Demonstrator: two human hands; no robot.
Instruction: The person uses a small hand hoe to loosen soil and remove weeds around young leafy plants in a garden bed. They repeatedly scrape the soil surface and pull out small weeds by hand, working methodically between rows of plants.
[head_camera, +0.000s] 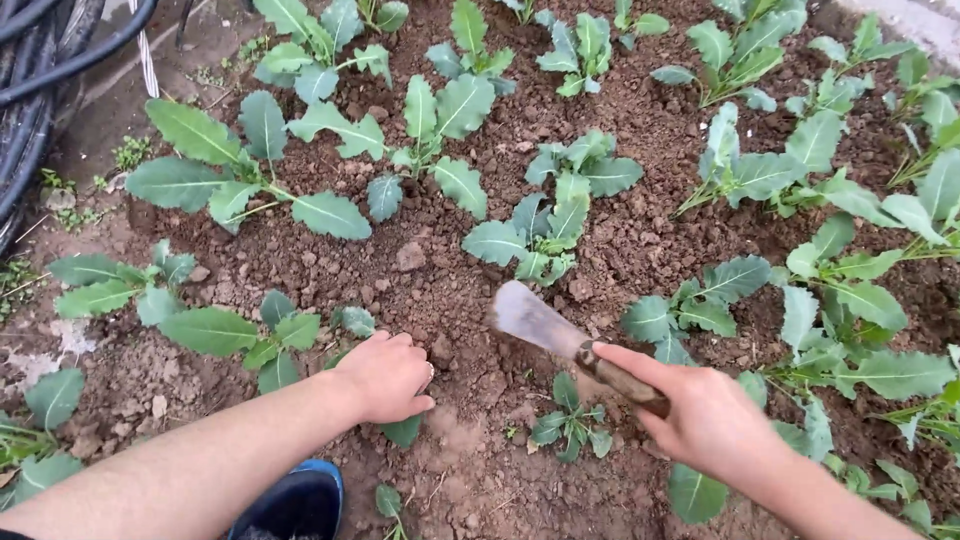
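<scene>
One trowel (560, 340) in right hand (705, 420)

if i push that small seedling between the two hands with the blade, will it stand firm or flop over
The small seedling would probably flop: its stems look thin and its leaves lie low. The soil around it looks loose and crumbly, so it may uproot easily. The blade of the tool in the right hand looks broad and stiff, so the leaves could tear. The left hand rests on the soil.

No packages, labels, signs or screens show anywhere in this view of the garden bed.
</scene>
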